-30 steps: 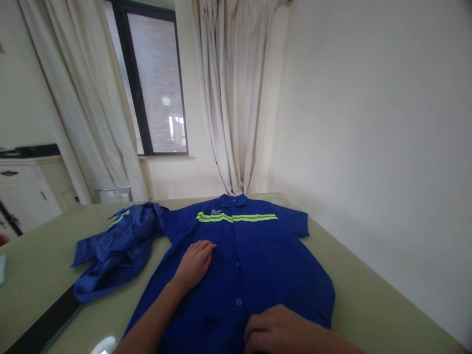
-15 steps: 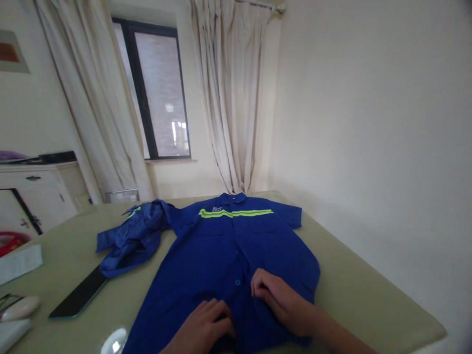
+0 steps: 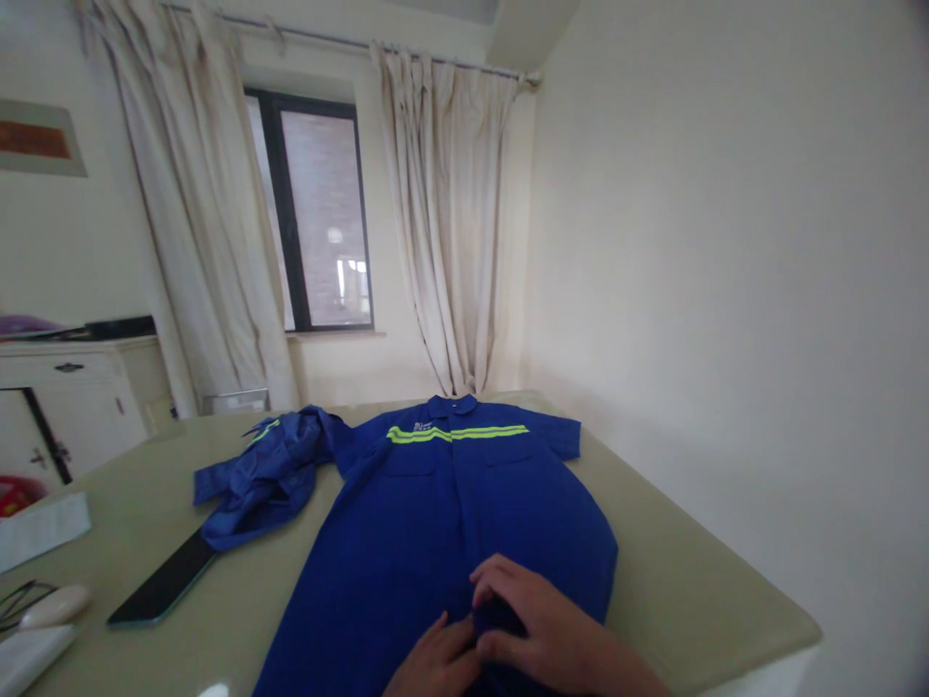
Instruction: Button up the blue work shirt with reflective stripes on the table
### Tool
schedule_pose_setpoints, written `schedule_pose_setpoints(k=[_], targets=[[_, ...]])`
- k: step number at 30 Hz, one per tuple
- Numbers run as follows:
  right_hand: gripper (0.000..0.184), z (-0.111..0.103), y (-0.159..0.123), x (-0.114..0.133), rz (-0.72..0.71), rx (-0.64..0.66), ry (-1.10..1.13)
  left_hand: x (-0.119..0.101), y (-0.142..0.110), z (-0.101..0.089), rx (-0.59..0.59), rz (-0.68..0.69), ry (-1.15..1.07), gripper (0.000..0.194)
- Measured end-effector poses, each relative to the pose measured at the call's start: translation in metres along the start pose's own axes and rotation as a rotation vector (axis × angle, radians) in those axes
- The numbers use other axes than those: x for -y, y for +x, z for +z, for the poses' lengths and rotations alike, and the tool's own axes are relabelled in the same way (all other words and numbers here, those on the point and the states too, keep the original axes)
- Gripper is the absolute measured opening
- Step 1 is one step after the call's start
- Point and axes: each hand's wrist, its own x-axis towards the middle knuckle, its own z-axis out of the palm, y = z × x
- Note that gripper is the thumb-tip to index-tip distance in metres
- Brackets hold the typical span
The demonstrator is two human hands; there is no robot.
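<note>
A blue short-sleeved work shirt [image 3: 464, 503] with a yellow-green reflective stripe across the chest lies flat, front up, on the pale green table [image 3: 697, 581]. Both hands meet on its button placket near the hem, at the table's front. My right hand [image 3: 529, 620] has its fingers curled and pinches a fold of the blue cloth. My left hand [image 3: 435, 663] presses against the same spot from the left, its fingertips pinched on the placket; its lower part is cut off by the frame.
A second blue garment [image 3: 268, 474] lies crumpled at the shirt's left shoulder. A dark flat slab [image 3: 164, 581] and small white items [image 3: 50, 605] sit on the left of the table. Curtains [image 3: 450, 242], a window and a white cabinet [image 3: 65, 397] stand behind.
My left hand left the shirt's chest and came down to the hem. Both hands have closed in on the placket. The view has tilted upward.
</note>
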Motion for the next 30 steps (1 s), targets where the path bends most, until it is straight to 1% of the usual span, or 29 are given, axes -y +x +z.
schedule_pose_setpoints(k=[2,3,4,5,7,9,10,12,14,16,17,19,21,22,24,27,28,30], targets=[[0.066,0.007,-0.014,-0.008,0.036,0.006,-0.042,0.004,-0.006,-0.009,-0.030,-0.060,-0.036,0.043],[0.079,0.011,-0.020,-0.010,0.054,0.024,-0.063,0.005,-0.010,-0.015,-0.053,-0.102,-0.025,0.044],[0.086,0.014,-0.025,-0.011,0.073,0.046,-0.085,0.006,-0.014,-0.020,-0.073,-0.145,0.011,0.047],[0.086,0.017,-0.030,-0.011,0.091,0.064,-0.105,0.007,-0.016,-0.025,-0.085,-0.182,0.061,0.050],[0.072,0.020,-0.034,-0.009,0.128,0.062,-0.130,0.009,-0.018,-0.030,-0.087,-0.233,0.167,0.058],[0.059,0.021,-0.031,-0.008,0.137,0.043,-0.144,0.014,-0.016,-0.032,-0.082,-0.258,0.242,0.061],[0.059,0.021,-0.026,-0.009,0.126,0.038,-0.150,0.018,-0.014,-0.033,-0.083,-0.264,0.268,0.061],[0.072,0.019,-0.010,-0.016,0.087,0.032,-0.162,0.029,-0.007,-0.037,-0.087,-0.284,0.305,0.060],[0.089,0.018,0.015,-0.026,0.058,0.027,-0.170,0.044,0.004,-0.044,-0.085,-0.335,0.327,0.059],[0.093,0.020,0.045,-0.038,0.060,0.020,-0.176,0.059,0.018,-0.054,-0.088,-0.420,0.347,0.057],[0.089,0.021,0.061,-0.043,0.066,0.011,-0.181,0.065,0.026,-0.059,-0.099,-0.470,0.361,0.055],[0.069,0.025,0.087,-0.049,0.071,-0.047,-0.203,0.074,0.042,-0.064,-0.150,-0.564,0.398,0.048],[0.049,0.030,0.103,-0.051,0.066,-0.129,-0.222,0.078,0.052,-0.063,-0.249,-0.617,0.439,0.043],[0.044,0.032,0.107,-0.052,0.062,-0.163,-0.222,0.079,0.055,-0.060,-0.303,-0.619,0.449,0.042],[0.040,0.034,0.107,-0.052,0.049,-0.205,-0.194,0.079,0.056,-0.056,-0.385,-0.585,0.435,0.039],[0.033,0.033,0.102,-0.056,0.043,-0.263,-0.111,0.073,0.050,-0.054,-0.432,-0.472,0.351,0.033],[0.036,0.032,0.101,-0.058,0.057,-0.299,-0.082,0.069,0.048,-0.055,-0.444,-0.421,0.323,0.032],[0.047,0.032,0.100,-0.062,0.098,-0.381,-0.026,0.061,0.044,-0.057,-0.462,-0.319,0.276,0.030]])
